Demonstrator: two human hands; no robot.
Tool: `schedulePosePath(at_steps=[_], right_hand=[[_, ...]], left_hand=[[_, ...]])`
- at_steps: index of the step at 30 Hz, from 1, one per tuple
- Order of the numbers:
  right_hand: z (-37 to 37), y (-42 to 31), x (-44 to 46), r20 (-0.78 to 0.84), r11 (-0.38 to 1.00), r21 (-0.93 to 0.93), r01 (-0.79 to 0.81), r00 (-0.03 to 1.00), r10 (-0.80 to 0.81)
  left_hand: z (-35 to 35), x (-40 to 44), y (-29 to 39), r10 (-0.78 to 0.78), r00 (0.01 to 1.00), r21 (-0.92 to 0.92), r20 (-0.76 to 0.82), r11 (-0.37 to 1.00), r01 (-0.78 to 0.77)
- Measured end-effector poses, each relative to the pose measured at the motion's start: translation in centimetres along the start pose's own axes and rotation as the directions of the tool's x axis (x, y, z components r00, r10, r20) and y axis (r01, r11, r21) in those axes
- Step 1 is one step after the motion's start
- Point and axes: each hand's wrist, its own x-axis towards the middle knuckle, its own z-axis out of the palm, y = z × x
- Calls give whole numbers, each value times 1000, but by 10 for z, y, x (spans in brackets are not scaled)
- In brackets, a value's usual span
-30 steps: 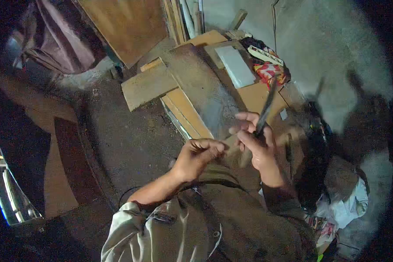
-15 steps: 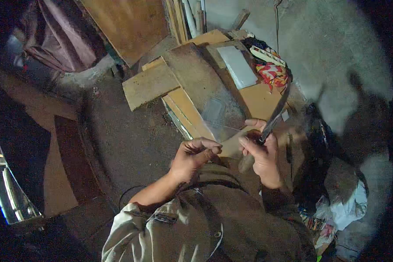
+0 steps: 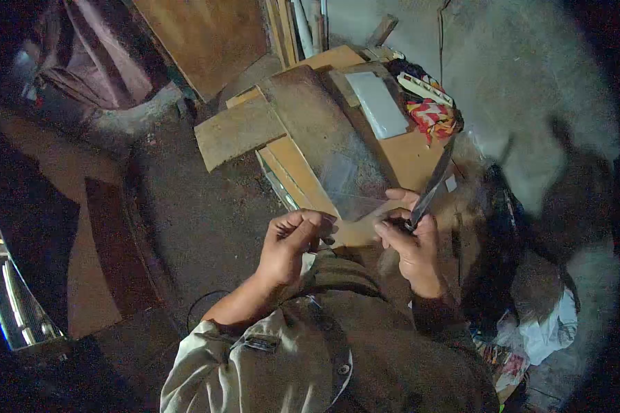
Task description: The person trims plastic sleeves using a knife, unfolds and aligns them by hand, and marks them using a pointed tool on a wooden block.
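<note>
Right hand (image 3: 415, 244): fingers wrapped, closed on the base of a long dark blade (image 3: 435, 186); forefinger extended toward 10 o'clock. Blade: at 2 o'clock from the midpoint between the hands, tip directed to 1 o'clock, apart from the left hand. Left hand (image 3: 289, 241): at 9 o'clock, fingers curled, thumb near forefinger; whether anything is pinched there cannot be told. Clear sheet (image 3: 339, 175): at 12 o'clock, over the slab; held or lying, cannot tell. Slab (image 3: 300, 103), grey-brown, dusty: 11 o'clock. Plywood piece (image 3: 238, 138): between 10 and 11, overlapping the slab's edge. White flat panel (image 3: 377, 103): 12 o'clock. Red-and-yellow cloth (image 3: 430, 118) and pale slotted strip (image 3: 424, 89): 1 o'clock, side by side. Dark floor (image 3: 200, 213): 9 o'clock. Purplish draped fabric (image 3: 107, 58): 10. Brown panel (image 3: 203, 45): 11. Grey wall (image 3: 523, 76) with cast shadow: 1 to 3. White plastic bag (image 3: 551, 323): 4. Printed wrapping (image 3: 506, 365): 5, markings too blurred to read.
</note>
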Motion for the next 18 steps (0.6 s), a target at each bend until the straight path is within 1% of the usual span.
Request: schedulePosePath(at_steps=[1, 3, 4, 7, 8, 9, 11, 12, 14, 15, 17, 18], right_hand=[[0, 0, 0, 1, 1000, -1, 0, 1000, 0], [1, 0, 2, -24, 998, -24, 52, 998, -52], [1, 0, 2, -22, 998, -24, 50, 998, -51], [-1, -2, 1, -31, 998, -47, 53, 998, -54], [-1, -2, 1, -26, 997, -54, 54, 998, -56], [-2, -3, 1, -22, 997, -60, 56, 998, -58], [-2, -5, 0, -11, 998, -54, 37, 999, -38], [-2, -7, 0, -2, 999, -48, 19, 1000, -19], [1, -12, -1, -1, 998, -62, 14, 1000, -14], [2, -13, -2, 0, 997, -75, 8, 1000, -8], [1, -12, -1, 13, 997, -74, 4, 1000, -4], [0, -12, -1, 25, 997, -74, 2, 1000, 0]], left_hand=[[-2, -1, 3, 1, 1000, -1, -1, 1000, -1], [-2, -2, 12, 14, 999, 84, 42, 996, -17], [0, -2, 12, 33, 999, 114, 11, 993, -34], [-3, -4, 16, -6, 1000, 104, 20, 995, 4], [-6, -2, 9, 34, 999, 94, 19, 995, -36], [-3, -3, 11, 34, 999, 94, 19, 995, -36], [3, -5, 18, 68, 996, -12, 51, 998, -67], [2, -4, 19, 67, 996, -13, 49, 998, -67], [0, -2, 24, 31, 988, 80, 153, 996, -44], [0, -1, 24, 32, 988, 80, 152, 996, -44], [3, -1, 25, -84, 985, 173, 153, 983, 57], [5, -1, 27, -83, 985, 171, 151, 984, 56]])
